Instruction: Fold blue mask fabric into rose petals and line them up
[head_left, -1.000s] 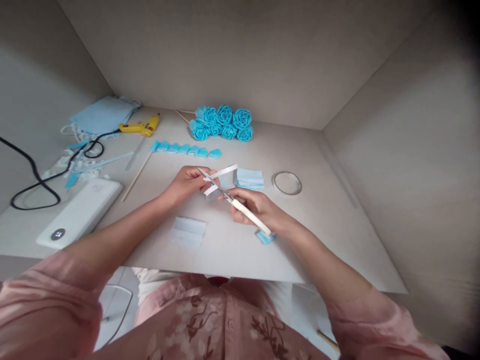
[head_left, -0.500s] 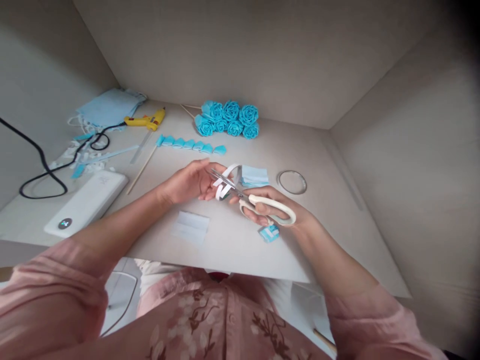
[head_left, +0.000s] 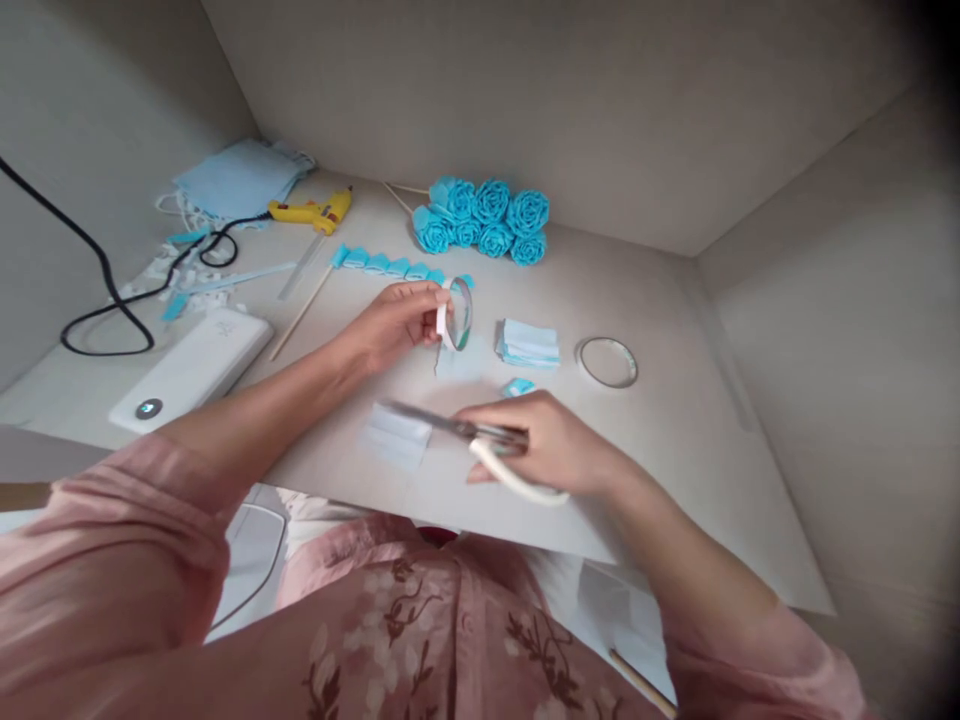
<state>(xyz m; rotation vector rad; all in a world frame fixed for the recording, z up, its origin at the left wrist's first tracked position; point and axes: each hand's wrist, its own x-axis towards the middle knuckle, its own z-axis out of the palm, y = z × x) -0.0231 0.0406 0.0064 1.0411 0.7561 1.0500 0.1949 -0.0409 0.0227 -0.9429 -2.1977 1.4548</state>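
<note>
My left hand (head_left: 405, 315) pinches a narrow roll of white tape (head_left: 442, 328), held upright above the table. My right hand (head_left: 559, 437) grips scissors (head_left: 517, 487) with cream handles, lower and to the right; their blades are blurred and point left. Beneath the blades lies a pale blue fabric piece (head_left: 401, 440). A small folded blue piece (head_left: 519, 387) sits just beyond my right hand. Farther back is a stack of light blue fabric squares (head_left: 531, 343). Past my left hand, a row of blue petal-shaped pieces (head_left: 379, 265) runs from the tip of a thin wooden stick (head_left: 302, 312).
Several blue rosette flowers (head_left: 493, 205) on sticks lie at the back. A yellow glue gun (head_left: 311, 212), blue face masks (head_left: 232, 180), white scraps and a black cable (head_left: 105, 265) occupy the left, with a white power bank (head_left: 195, 368) nearer. A thin ring (head_left: 609, 362) lies right.
The scissors have moved away from the tape, down toward me, in my right hand. My left hand has lifted slightly away from me with the tape roll.
</note>
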